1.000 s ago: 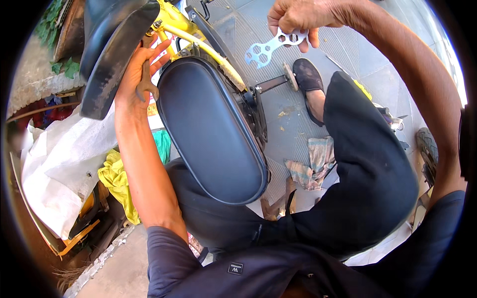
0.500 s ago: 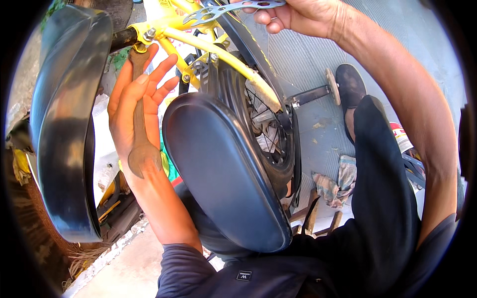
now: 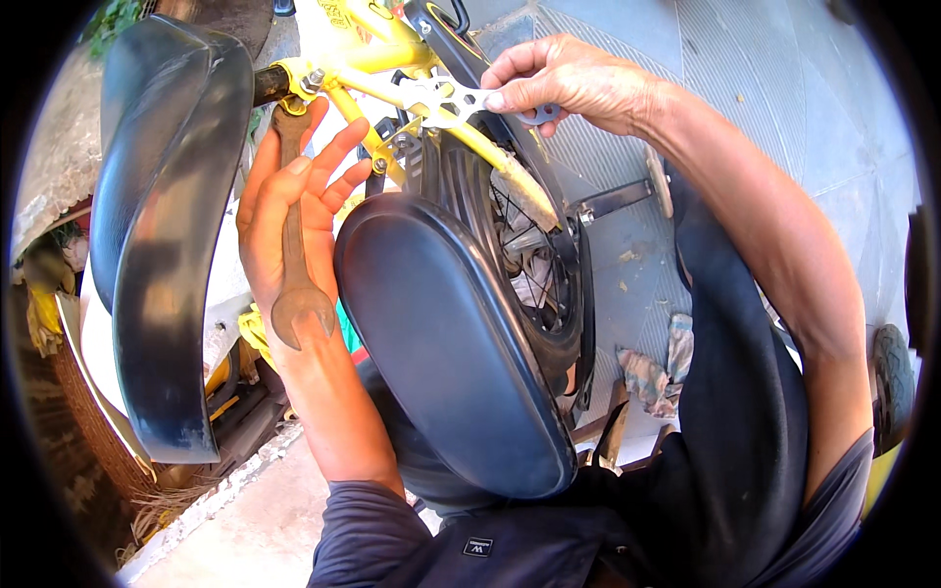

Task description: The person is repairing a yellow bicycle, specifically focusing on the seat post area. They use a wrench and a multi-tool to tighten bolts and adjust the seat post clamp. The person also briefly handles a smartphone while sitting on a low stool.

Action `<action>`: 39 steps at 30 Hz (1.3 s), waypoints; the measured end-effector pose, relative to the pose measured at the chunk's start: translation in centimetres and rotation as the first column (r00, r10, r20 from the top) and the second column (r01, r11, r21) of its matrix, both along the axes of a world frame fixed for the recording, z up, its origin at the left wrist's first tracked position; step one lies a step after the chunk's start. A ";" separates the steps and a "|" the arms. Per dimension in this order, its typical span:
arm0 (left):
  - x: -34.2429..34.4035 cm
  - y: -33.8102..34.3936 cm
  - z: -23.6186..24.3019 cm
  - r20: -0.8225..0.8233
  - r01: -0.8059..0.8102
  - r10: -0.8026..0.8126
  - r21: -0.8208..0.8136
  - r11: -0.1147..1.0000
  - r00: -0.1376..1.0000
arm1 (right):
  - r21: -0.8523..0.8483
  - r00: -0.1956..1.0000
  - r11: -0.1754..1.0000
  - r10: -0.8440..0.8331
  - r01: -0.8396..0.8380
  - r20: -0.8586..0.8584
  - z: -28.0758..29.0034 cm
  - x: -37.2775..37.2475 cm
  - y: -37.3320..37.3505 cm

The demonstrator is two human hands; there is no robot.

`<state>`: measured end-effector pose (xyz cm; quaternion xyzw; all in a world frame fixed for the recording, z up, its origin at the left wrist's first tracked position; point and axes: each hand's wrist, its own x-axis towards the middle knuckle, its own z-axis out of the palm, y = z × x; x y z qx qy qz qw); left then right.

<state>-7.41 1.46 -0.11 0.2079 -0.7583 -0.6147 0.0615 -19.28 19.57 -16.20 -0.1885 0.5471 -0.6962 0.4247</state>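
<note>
My left hand (image 3: 319, 196) is closed on a brown double open-end wrench (image 3: 292, 230), the thumb pressing it against the palm while the other fingers stretch loosely. The wrench's upper jaw is at a yellow fitting under the yellow bicycle frame (image 3: 387, 57), beside a bolt and nut (image 3: 312, 80). In my right hand (image 3: 583, 88) is a flat silver multi-hole spanner (image 3: 453, 102), pinched between thumb and fingers at one end. Its far end lies over the yellow tube, to the right of that bolt; whether it touches the tube I cannot tell.
A black saddle-like padded piece (image 3: 451, 343) sits in the middle, next to a spoked wheel (image 3: 524, 245). Another glossy black curved piece (image 3: 162, 284) stands at left. A pedal (image 3: 657, 181) sticks out at right, and a checked rag (image 3: 652, 377) lies on the floor.
My right hand has come down and left, bringing the flat spanner to the yellow tube. My left hand keeps the wrench at the same fitting. The view has shifted slightly.
</note>
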 end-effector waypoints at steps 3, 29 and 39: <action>0.3 -0.2 -0.2 -0.002 -0.018 0.018 0.000 1.000 1.000 | 0.033 0.993 0.999 0.044 -0.041 -0.112 0.2 -0.1 -0.3; 0.3 0.1 -0.3 -0.018 -0.016 0.016 0.027 1.000 1.000 | -0.151 0.722 0.957 -0.287 0.249 -0.629 1.9 -4.2 -1.1; 0.4 -0.5 -0.4 -0.026 -0.012 0.012 0.035 0.999 1.000 | 0.186 0.781 0.927 -0.153 0.325 -0.605 4.1 -3.0 -1.3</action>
